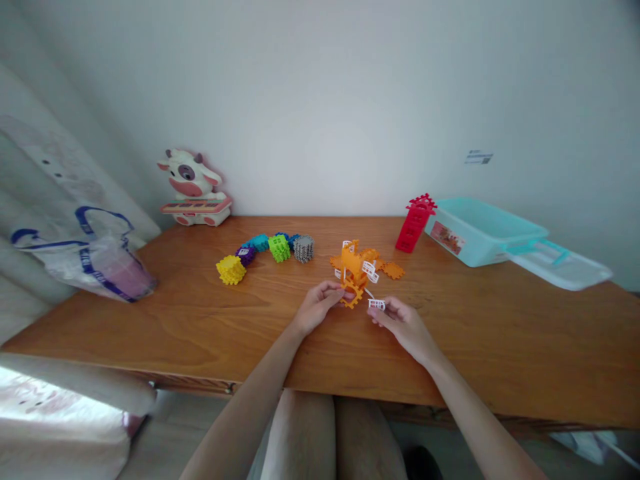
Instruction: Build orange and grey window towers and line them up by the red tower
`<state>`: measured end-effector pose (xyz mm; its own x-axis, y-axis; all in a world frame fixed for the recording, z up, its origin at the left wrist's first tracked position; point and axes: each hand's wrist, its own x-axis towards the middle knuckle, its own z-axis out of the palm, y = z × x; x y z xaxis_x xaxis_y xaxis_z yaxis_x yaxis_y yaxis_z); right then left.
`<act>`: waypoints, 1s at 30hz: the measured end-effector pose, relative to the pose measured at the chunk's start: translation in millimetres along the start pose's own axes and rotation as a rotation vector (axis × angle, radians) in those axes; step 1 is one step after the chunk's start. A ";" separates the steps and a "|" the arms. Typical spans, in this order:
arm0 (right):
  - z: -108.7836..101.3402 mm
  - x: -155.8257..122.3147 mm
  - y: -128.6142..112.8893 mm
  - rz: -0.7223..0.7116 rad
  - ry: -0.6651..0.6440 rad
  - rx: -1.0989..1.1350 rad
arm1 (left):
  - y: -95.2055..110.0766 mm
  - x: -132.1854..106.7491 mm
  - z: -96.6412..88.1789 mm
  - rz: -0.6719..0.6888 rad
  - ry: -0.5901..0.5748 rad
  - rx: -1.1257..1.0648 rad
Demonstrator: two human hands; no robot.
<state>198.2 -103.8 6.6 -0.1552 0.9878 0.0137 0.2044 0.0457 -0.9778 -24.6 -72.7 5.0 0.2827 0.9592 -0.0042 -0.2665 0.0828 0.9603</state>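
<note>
The left hand (pixel 317 307) is just beside the orange block model (pixel 354 270), with its fingertips (pixel 344 292) pressed against the model's lower part, so the grip is pinching it. The right hand (pixel 403 327) is near the model's lower right, its grip closed in a pinch on a small white fence piece (pixel 377 305). Both hands are over the wooden tabletop (pixel 450 340). A flat orange piece (pixel 393 270) lies just right of the model. Farther left of the model, a curved row of blocks (pixel 260 250) runs from yellow through purple, blue and green to a grey stack. Behind and right of the model stand a red block tower (pixel 415 223) and a teal plastic tub (pixel 473 230), with a pale lid (pixel 560 265) beside it. Far left of the model sits a cow toy (pixel 193 180), and a plastic bag (pixel 85 257) lies farther left still.
</note>
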 end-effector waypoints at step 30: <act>21.1 -13.5 3.4 -0.190 -0.035 -0.497 | -9.9 -28.7 32.7 0.177 0.067 0.532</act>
<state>180.6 -120.1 -1.2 -0.2640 0.9502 0.1657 0.6012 0.2964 -0.7421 0.0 -109.9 4.7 0.2118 0.9627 0.1685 0.2017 -0.2118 0.9563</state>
